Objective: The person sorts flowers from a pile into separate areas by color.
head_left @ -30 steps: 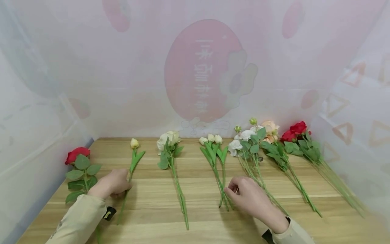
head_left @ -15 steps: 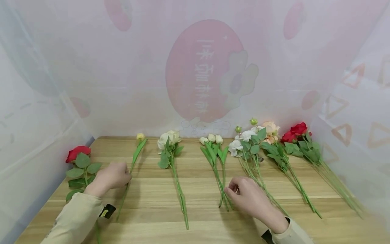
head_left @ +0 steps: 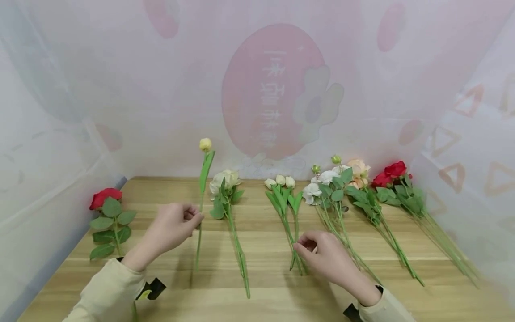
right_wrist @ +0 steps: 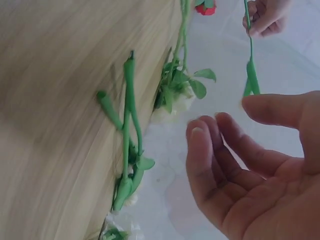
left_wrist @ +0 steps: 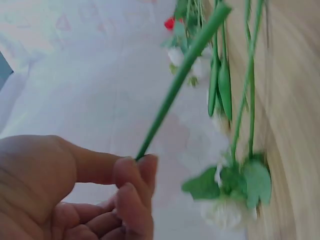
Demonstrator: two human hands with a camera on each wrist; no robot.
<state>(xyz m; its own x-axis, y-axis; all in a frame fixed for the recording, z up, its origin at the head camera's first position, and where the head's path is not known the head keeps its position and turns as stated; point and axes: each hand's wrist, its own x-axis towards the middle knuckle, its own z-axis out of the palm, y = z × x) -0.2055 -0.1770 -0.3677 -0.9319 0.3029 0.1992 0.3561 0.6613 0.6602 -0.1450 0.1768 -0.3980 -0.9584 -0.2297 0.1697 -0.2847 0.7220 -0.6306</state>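
Observation:
My left hand [head_left: 170, 227] pinches the stem of a yellow tulip [head_left: 206, 170] between thumb and fingertips. The tulip stands nearly upright above the table, bloom at the top. In the left wrist view its green stem [left_wrist: 181, 80] slants up from the fingertips. My right hand [head_left: 331, 259] hovers by the lower stems of the white tulips [head_left: 280, 199], fingers loosely curled. The right wrist view shows a gap between its thumb [right_wrist: 275, 111] and fingers, with nothing held. Just right of the raised tulip lies a cream-white flower [head_left: 226, 183] with two stems.
A red rose [head_left: 105, 197] lies at the left edge of the wooden table [head_left: 273, 286]. Toward the right lie white flowers [head_left: 323, 181], peach flowers [head_left: 358, 172] and red roses [head_left: 390, 174]. A printed cloth wall [head_left: 181, 112] rises behind the table.
My left hand has lifted the yellow tulip off the table and moved it rightward, turning it nearly upright. My right hand has hardly moved.

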